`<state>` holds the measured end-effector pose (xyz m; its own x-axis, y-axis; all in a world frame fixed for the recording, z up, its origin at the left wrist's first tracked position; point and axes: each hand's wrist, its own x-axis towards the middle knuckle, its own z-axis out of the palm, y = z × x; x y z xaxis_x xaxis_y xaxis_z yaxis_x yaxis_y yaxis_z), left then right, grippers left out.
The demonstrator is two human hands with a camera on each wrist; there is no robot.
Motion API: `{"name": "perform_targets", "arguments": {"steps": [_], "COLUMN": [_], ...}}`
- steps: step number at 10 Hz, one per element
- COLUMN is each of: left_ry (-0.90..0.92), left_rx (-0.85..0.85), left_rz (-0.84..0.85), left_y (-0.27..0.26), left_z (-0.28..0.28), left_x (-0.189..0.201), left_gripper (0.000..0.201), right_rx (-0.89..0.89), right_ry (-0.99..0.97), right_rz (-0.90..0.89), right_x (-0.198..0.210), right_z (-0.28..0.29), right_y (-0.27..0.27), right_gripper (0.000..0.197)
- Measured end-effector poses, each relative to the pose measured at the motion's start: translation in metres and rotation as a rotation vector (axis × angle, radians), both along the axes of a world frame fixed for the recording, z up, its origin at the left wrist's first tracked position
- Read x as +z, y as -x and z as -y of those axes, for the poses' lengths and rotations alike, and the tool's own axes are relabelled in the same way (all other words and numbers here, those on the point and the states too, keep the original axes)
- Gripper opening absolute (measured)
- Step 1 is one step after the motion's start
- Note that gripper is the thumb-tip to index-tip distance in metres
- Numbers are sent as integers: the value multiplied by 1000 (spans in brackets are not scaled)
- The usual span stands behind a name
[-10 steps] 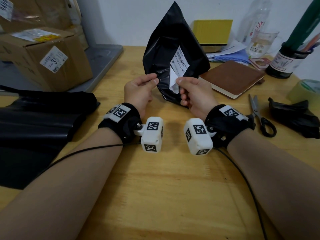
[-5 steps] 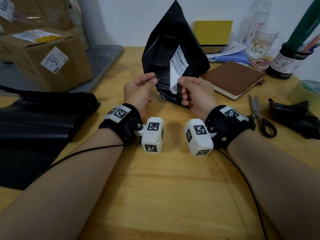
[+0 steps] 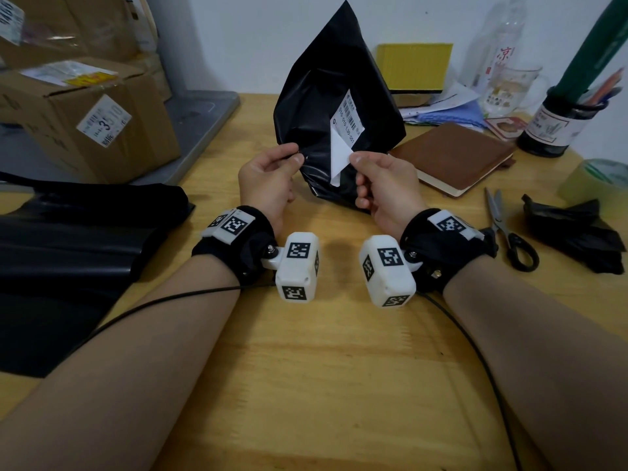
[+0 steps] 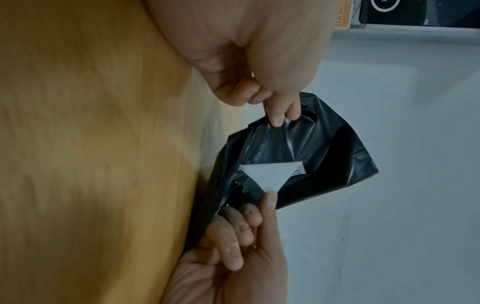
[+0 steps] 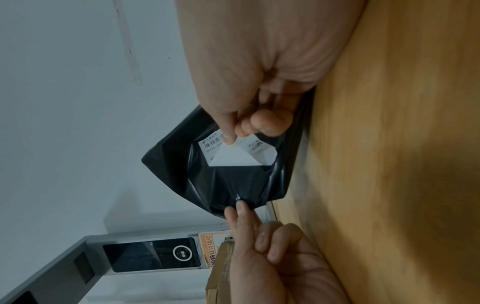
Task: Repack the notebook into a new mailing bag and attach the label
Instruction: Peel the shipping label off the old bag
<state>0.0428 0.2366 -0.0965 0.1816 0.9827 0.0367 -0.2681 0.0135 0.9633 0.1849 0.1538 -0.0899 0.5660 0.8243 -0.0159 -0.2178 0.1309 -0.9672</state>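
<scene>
An old black mailing bag (image 3: 316, 107) stands crumpled on the wooden table, held up between both hands. My left hand (image 3: 272, 175) pinches the bag's plastic edge (image 4: 283, 123) between thumb and forefinger. My right hand (image 3: 380, 178) pinches the peeled, folded-back corner of the white shipping label (image 3: 343, 144), whose upper part with the barcode still sticks to the bag (image 5: 221, 181). The label's blank back (image 4: 270, 174) faces me. The brown notebook (image 3: 455, 154) lies flat on the table to the right of the bag. New black mailing bags (image 3: 68, 246) lie in a pile at the left.
Scissors (image 3: 506, 226), a crumpled black plastic scrap (image 3: 574, 236) and a tape roll (image 3: 598, 178) lie at the right. Cardboard boxes (image 3: 85, 113) sit on a grey tray at the back left. A yellow box (image 3: 414, 66), papers, a glass mug and a pen jar (image 3: 557, 127) line the back.
My right hand has pulled the label's corner further off the bag, so a larger white triangle of its back shows. The bag has shifted slightly; the left hand keeps its pinch.
</scene>
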Motion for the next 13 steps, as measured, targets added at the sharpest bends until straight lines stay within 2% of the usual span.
{"name": "perform_targets", "arguments": {"steps": [13], "left_ry": [-7], "left_rx": [29], "left_rz": [33], "left_y": [3], "left_z": [-4], "left_x": [-1], "left_gripper": [17], "right_rx": [-64], "right_ry": [-42], "right_rz": [3], "right_x": [-2], "right_z": [0], "right_y": [-4], "right_gripper": [8]}}
